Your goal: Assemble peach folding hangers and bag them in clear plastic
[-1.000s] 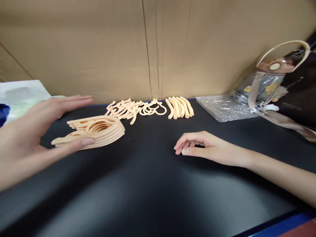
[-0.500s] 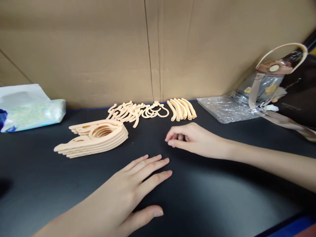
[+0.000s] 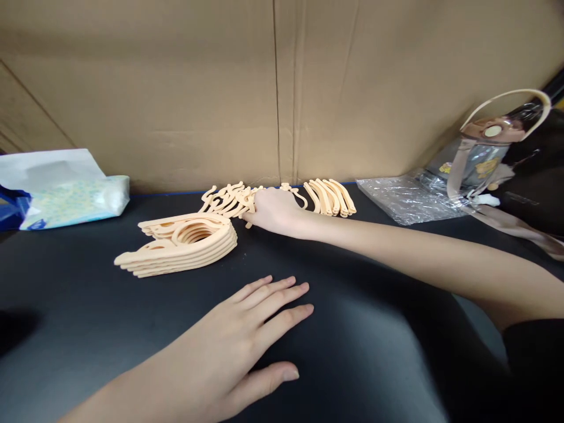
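Head view: looking down on a black tabletop [image 3: 185, 311]. Showing the left hand [image 3: 240, 338] at the near side, lying palm down, with the fingers [image 3: 286, 320] spread and pointing up and to the right, and with the thumb [image 3: 268, 380] standing well away from them. Gripping nothing visible there; leaving unclear any contact between palm and tabletop.

Holding the right arm [image 3: 396, 252] stretched across from the right, above a black sleeve [image 3: 537, 364], and placing the right hand [image 3: 277, 211] over the small cream parts at the back. Hiding most fingers of that hand behind its own back, so not being able to tell about spreading, closing or pinching.

Showing a heap of slim curved pieces [image 3: 227, 197] just left of the right hand, lying crosswise and partly covered by it. Showing looped pieces [image 3: 287, 187] peeking out at its right side, and next to them a row of curved bars [image 3: 332, 198], lying side by side.

Seeing a stack of flat cream frames [image 3: 185, 252] nearer and to the left, lying layer on layer, up and left from the left hand.

Noting a tissue pack [image 3: 74, 200] at far left; at right, a clear plastic sheet [image 3: 400, 197], a strapped bottle [image 3: 476, 161] and a dark bag [image 3: 537, 188]; behind everything, brown cardboard [image 3: 176, 88], standing upright.
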Motion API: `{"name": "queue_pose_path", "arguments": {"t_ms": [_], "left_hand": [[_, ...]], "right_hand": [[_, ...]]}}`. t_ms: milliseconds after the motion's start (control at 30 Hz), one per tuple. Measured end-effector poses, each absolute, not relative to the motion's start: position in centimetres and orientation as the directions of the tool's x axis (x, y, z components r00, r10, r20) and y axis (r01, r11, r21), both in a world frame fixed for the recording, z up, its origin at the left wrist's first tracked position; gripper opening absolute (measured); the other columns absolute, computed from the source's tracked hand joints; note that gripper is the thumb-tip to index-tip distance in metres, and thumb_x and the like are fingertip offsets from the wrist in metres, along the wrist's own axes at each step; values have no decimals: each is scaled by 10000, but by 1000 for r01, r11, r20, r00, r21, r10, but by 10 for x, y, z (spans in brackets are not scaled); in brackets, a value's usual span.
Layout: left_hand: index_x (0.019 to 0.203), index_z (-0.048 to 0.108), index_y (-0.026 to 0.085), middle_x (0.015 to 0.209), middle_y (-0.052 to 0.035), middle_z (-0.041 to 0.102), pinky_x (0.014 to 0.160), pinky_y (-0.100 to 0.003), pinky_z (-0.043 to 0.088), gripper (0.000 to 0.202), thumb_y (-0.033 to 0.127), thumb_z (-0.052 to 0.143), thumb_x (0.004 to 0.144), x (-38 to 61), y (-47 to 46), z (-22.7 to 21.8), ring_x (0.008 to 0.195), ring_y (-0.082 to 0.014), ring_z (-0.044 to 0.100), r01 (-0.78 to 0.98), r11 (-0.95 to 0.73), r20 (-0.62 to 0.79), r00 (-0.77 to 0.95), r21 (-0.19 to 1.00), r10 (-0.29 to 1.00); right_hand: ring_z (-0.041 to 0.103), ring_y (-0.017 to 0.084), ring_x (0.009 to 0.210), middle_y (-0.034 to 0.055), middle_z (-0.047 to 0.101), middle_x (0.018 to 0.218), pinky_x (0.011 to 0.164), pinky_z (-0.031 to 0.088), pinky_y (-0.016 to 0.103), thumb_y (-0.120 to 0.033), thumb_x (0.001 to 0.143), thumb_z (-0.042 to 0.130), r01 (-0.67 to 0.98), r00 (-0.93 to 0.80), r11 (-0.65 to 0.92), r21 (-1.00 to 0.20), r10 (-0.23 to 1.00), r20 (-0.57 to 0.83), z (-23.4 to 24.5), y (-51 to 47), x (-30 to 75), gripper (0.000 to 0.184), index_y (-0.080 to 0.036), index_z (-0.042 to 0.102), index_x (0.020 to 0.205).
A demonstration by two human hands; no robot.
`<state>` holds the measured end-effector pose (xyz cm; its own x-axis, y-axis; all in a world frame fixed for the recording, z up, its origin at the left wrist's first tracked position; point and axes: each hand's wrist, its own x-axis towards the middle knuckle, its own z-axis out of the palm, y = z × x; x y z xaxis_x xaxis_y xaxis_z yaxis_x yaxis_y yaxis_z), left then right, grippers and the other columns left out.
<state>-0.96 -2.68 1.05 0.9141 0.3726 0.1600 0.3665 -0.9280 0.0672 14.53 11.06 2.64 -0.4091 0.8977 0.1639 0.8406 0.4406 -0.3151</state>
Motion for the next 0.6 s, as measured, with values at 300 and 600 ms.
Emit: {"name": "queue_pose_path", "arguments": {"t_ms": [300,600], "left_hand": [[1420,511,241,1502,-53,526,1121,-472,455,464,376,545,978,-9,-26,6,1367,-264,515,374,-919,170,904,129,392],[1446,451,190,1529,-109,484,1145,-452,422,487,286,520,974,-1,-26,-4,1445,-287,398,589,-807,413,725,45,552]], "right_hand": [[610,166,589,74,655,596,562,395,268,-317,804,574,835,-292,297,-463,953,84,42,109,165,259,-112,689,696],[545,124,548,-12,633,601,564,351,259,-301,803,601,876,-262,257,-407,964,44,25,21,245,157,-185,688,741]]}}
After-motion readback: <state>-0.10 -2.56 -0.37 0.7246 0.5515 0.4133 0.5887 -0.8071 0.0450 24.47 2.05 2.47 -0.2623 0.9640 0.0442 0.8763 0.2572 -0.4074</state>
